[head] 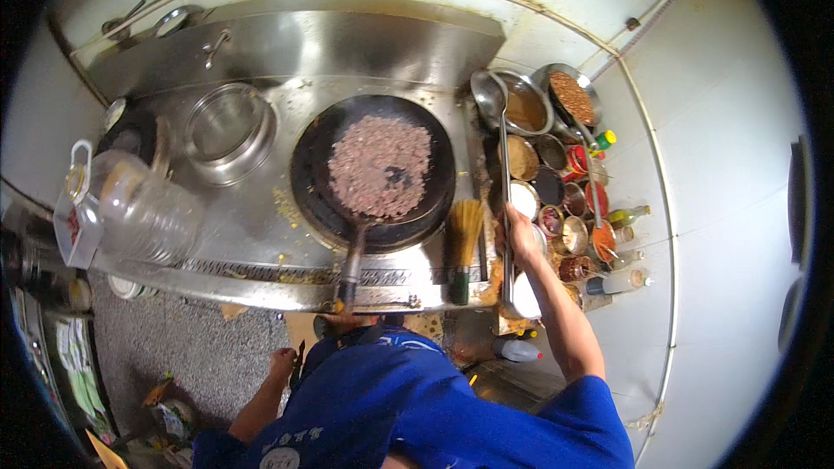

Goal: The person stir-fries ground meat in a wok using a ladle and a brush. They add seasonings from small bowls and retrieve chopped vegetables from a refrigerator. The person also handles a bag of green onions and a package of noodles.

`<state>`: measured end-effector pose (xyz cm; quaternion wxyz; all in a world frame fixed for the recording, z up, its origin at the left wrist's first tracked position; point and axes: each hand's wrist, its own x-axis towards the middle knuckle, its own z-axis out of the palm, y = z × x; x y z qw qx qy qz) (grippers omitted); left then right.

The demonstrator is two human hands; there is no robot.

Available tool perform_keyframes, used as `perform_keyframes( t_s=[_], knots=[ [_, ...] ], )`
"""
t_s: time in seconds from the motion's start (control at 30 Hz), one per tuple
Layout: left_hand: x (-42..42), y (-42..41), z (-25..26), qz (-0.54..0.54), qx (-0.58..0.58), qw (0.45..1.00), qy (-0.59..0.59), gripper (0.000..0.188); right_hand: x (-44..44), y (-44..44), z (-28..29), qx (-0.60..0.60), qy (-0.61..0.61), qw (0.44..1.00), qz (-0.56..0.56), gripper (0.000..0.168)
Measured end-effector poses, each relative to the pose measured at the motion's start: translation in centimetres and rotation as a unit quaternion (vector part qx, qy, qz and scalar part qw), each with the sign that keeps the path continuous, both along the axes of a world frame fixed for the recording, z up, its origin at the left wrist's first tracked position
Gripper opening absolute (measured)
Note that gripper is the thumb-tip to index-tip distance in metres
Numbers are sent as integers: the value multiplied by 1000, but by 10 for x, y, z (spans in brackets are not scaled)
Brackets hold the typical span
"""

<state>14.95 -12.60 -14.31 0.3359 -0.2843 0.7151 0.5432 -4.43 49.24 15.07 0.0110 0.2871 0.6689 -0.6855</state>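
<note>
A black wok (313, 176) holding a spread of minced meat (374, 166) sits on the steel stove, its handle (352, 267) towards me. My right hand (520, 238) is around the long handle of a metal ladle (504, 169), whose bowl rests by a steel basin of brown liquid (546, 104). Below that hand and beside it are seasoning containers. My left hand (283, 361) hangs low beside my body, away from the stove, near a dark narrow item; its fingers are too small to read. A bristle brush with a green handle (464, 234) lies right of the wok.
Steel pots (225, 127) stand left of the wok. A large clear plastic container (150, 208) is at the stove's left edge. Seasoning bowls and bottles crowd the right side, with a bowl of reddish-brown food (573, 98) behind. The steel stove edge (260, 296) runs before me.
</note>
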Motion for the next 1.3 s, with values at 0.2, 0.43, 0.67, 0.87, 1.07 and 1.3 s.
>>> perform_keyframes(
  t_s=[0.2,0.43,0.67,0.87,1.07,1.3],
  knots=[
    [-63,75,39,88,28,993,77,28,-113,132,-11,103,51,991,-71,28],
    [21,58,15,-192,-201,951,134,25,-167,186,-34,53,-2,995,-86,30],
    [106,-15,-32,-447,-350,816,113,25,-161,204,-12,-353,7,932,-81,22],
    [65,8,-2,64,-117,991,8,29,-144,198,20,-430,80,897,-64,27],
    [4,41,23,120,1,992,28,33,-103,120,67,-446,88,891,-19,26],
    [9,17,-18,-7,-63,988,142,25,-64,15,67,-450,-10,892,33,35]
  ],
)
